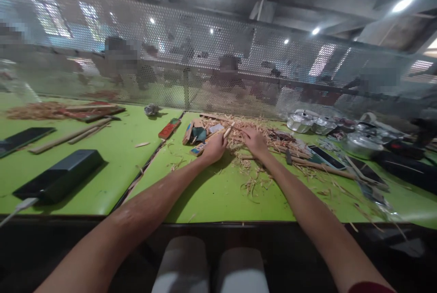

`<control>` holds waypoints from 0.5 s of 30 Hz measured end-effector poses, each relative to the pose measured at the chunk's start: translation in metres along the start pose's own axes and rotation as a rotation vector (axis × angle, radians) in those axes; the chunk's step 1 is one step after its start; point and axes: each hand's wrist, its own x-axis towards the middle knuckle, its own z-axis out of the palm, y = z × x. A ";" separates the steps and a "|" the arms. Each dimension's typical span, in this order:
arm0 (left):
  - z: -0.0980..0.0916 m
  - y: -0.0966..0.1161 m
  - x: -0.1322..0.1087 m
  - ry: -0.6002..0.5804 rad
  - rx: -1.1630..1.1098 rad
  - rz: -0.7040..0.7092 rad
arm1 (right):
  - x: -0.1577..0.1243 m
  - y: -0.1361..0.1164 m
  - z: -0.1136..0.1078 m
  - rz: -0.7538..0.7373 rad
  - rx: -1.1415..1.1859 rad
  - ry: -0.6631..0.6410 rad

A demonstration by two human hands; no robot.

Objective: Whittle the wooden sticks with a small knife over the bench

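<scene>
My left hand (pixel 215 146) is closed around a slim pale wooden stick (pixel 229 130), whose tip points up and away from me. Just right of it, my right hand (pixel 256 141) has its fingers pinched together near the stick. A thin dark tool seems to show at those fingertips, but its kind is too small to make out. Curled wood shavings (pixel 254 177) lie under and around both hands. Beside my left hand stands an opened small carton (pixel 188 132) with dark green material by it.
A hammer (pixel 288 157), a phone (pixel 327 157) and silvery metal pots (pixel 300 121) lie to the right. On the left are a red-and-green packet (pixel 170 128), wooden rods (pixel 73 136) and a black cabled box (pixel 59 177). A perforated screen (pixel 205 74) stands behind the green tabletop (pixel 208 202).
</scene>
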 end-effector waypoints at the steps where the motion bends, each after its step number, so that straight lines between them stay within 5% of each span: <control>1: 0.001 0.001 0.000 -0.011 0.028 0.000 | -0.001 -0.003 0.001 -0.004 -0.049 -0.013; 7: 0.001 0.008 -0.002 -0.063 0.096 -0.009 | -0.001 -0.001 -0.002 0.070 -0.226 -0.048; 12: -0.008 0.015 -0.006 -0.036 0.064 0.035 | -0.001 0.040 -0.018 0.399 -0.241 -0.026; 15: -0.009 0.014 -0.005 -0.018 0.045 0.029 | 0.000 0.056 -0.024 0.440 -0.160 0.047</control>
